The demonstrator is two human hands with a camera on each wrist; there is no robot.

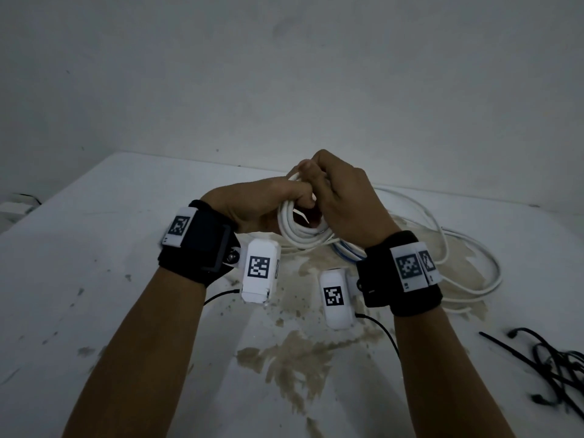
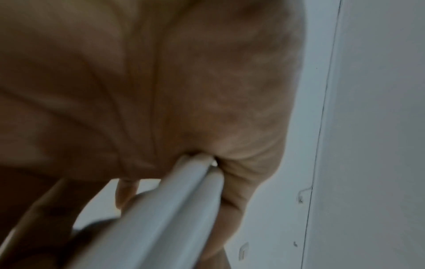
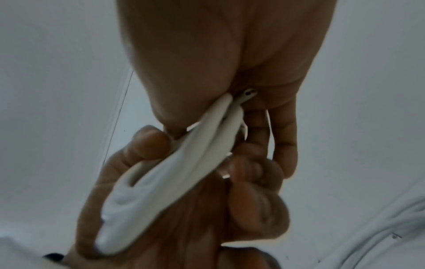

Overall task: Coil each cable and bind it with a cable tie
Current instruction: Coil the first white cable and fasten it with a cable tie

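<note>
While the left hand (image 1: pixel 252 205) grips the white coil (image 1: pixel 303 229) with fingers curled through its loops, holding it raised above the table (image 1: pixel 94 279), the right hand (image 1: pixel 344 203) closes over the top of the same bundle, its fingers and thumb pinching the strands; the right wrist view shows a small white tip among those strands, perhaps a cable tie, though I cannot tell. Right of the hands, the rest of the white cable (image 1: pixel 467 263) lies loose in wide loops on the table, so the coiling looks only partly done and no binding shows yet. At the far right edge a tangle of black cable (image 1: pixel 556 368) lies uncoiled and untouched, seemingly left for later. No brand or readable writing appears; the wristbands carry only square black-and-white markers (image 1: pixel 259 267).
</note>
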